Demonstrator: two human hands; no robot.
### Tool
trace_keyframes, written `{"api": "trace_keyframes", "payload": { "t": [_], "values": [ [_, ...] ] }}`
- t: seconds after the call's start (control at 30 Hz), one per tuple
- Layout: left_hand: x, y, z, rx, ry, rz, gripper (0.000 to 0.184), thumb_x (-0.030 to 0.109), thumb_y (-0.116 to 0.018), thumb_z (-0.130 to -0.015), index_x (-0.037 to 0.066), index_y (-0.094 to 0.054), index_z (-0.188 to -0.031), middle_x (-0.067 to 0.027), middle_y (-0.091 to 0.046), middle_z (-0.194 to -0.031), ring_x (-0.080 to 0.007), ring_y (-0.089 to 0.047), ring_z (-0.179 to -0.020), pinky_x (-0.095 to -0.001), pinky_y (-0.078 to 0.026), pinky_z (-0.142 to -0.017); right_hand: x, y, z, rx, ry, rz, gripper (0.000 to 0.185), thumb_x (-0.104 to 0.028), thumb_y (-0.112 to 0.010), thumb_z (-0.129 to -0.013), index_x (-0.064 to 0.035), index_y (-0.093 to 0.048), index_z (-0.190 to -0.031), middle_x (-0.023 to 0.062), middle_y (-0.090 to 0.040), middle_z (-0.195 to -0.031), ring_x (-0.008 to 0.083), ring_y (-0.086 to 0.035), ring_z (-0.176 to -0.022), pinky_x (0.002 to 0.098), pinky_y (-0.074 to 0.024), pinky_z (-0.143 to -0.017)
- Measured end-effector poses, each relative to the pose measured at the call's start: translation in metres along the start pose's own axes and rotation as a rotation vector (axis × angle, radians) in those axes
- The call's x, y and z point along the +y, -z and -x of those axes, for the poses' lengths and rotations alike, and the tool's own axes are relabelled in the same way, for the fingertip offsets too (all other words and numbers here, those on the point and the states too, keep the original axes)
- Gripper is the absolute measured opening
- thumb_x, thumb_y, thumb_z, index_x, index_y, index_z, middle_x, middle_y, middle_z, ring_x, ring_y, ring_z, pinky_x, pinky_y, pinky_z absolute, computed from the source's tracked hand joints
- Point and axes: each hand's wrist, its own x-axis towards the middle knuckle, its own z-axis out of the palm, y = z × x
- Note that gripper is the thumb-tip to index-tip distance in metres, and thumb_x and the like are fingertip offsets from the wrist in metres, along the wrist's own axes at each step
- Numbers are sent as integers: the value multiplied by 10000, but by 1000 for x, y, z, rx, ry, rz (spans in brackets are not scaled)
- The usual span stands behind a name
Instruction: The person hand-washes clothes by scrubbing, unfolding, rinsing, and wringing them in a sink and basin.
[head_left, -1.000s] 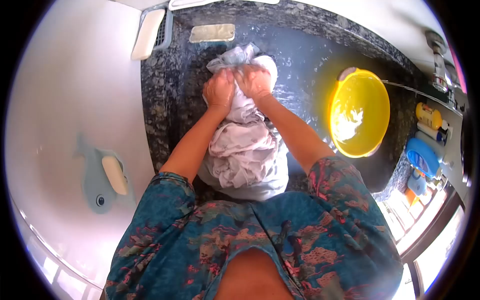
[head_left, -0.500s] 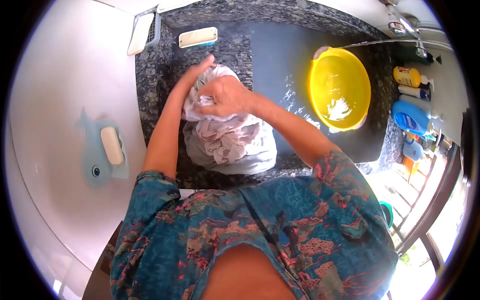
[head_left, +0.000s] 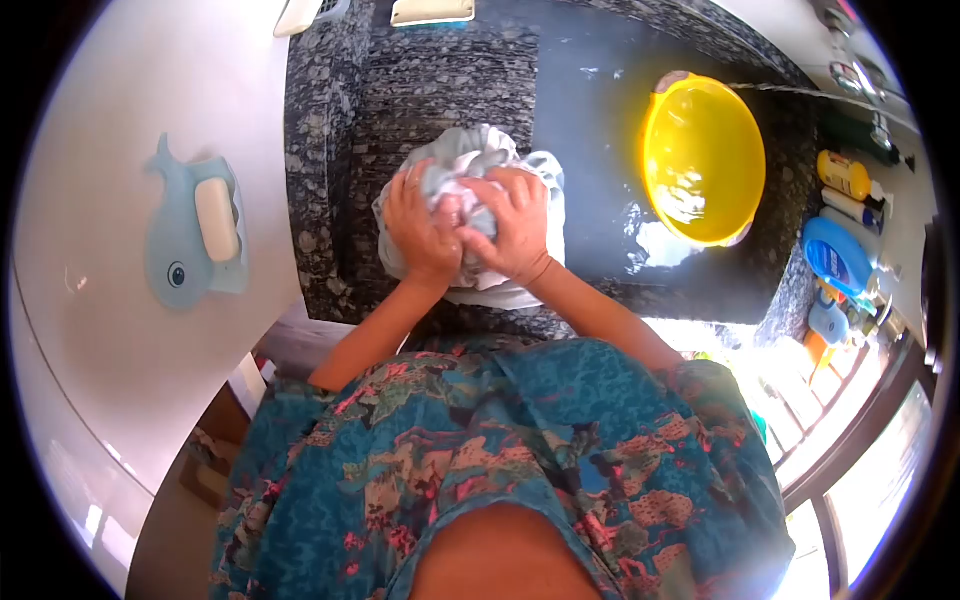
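Note:
A bunched, wet, whitish-grey and pale pink cloth lies on the ridged stone washboard in front of me. My left hand wraps round the left side of the bundle, fingers curled into the folds. From the right, my right hand grips the same bundle, its thumb pointing toward the left hand. Part of the cloth spreads out beneath both hands. Which garment it is, I cannot tell.
A yellow basin of water stands in the dark sink on the right, with a thin stream reaching it. A brush lies at the back. Bottles line the right side. A whale-shaped holder carries a soap bar.
My hands have drawn the cloth nearer to me and gathered it into one bundle. The right hand, formerly crossing over the top, now presses on the right side. The view has shifted.

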Motion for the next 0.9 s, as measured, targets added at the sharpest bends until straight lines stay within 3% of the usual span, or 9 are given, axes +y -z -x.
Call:
{"api": "trace_keyframes", "payload": {
  "t": [0.2,0.3,0.33,0.53,0.63,0.67,0.77,0.8,0.9],
  "values": [
    [-38,-31,-34,-79,-123,-142,338,287,-457,-870,-12,-573,-978,-151,-571,-978,-346,-495,-905,-450,-354,-794,60,-40,-27,28,-80,-145,183,-208,-565,-756,-94,-622,-887,102,-590,-874,316,-528,-797,401,-421,-709],
    [-50,-45,-48,-101,-116,-129,274,264,-446,-876,20,-569,-855,-129,-571,-865,-335,-496,-810,-449,-348,-703,90,-56,-47,21,180,-106,173,-202,-550,-755,-72,-627,-841,119,-620,-867,322,-558,-779,407,-446,-697],
    [-55,-49,-54,-110,-129,-127,267,258,-441,-880,32,-566,-810,-123,-570,-825,-333,-496,-777,-449,-347,-671,85,-52,-53,-5,-5,-188,193,-207,-518,-783,-53,-631,-806,149,-638,-870,334,-583,-767,414,-470,-683],
    [-84,-83,-96,-139,-37,-58,320,249,-417,-900,41,-591,-730,-179,-596,-742,-395,-558,-708,-446,-419,-637,121,-81,-75,-113,-246,-62,261,-252,-470,-826,-55,-635,-783,162,-634,-804,359,-597,-727,436,-481,-642],
    [-90,-96,-121,-151,11,-136,342,267,-410,-903,38,-608,-745,-180,-601,-723,-406,-571,-698,-460,-441,-681,127,-93,-98,35,-219,90,256,-264,-475,-819,-72,-634,-762,141,-624,-734,352,-599,-686,434,-483,-623],
    [-96,-102,-129,-252,109,-253,353,295,-393,-908,48,-626,-810,-161,-634,-866,-374,-587,-836,-501,-420,-753,129,-95,-106,-34,-282,106,283,-282,-461,-823,-72,-640,-759,130,-630,-829,340,-601,-809,488,-464,-725],
    [-103,-114,-133,-90,-9,-446,361,334,-396,-904,56,-622,-863,-152,-611,-1095,-349,-536,-1046,-562,-359,-836,129,-96,-114,-29,-243,275,327,-318,-452,-824,-64,-656,-847,129,-605,-988,335,-545,-989,568,-379,-883],
    [-102,-108,-138,-226,81,-403,491,428,-338,-917,56,-632,-1042,-150,-518,-1292,-359,-404,-1240,-606,-273,-940,132,-97,-116,-143,-318,264,433,-375,-419,-835,-70,-650,-1036,132,-542,-1198,354,-437,-1173,630,-242,-991],
    [-94,-104,-152,-519,196,-599,655,536,-236,-928,60,-599,-1194,-171,-485,-1337,-384,-352,-1293,-618,-222,-1001,121,-81,-119,-302,-469,345,498,-413,-379,-851,-96,-629,-1143,145,-487,-1313,385,-379,-1253,634,-207,-1025]
  ]
}}
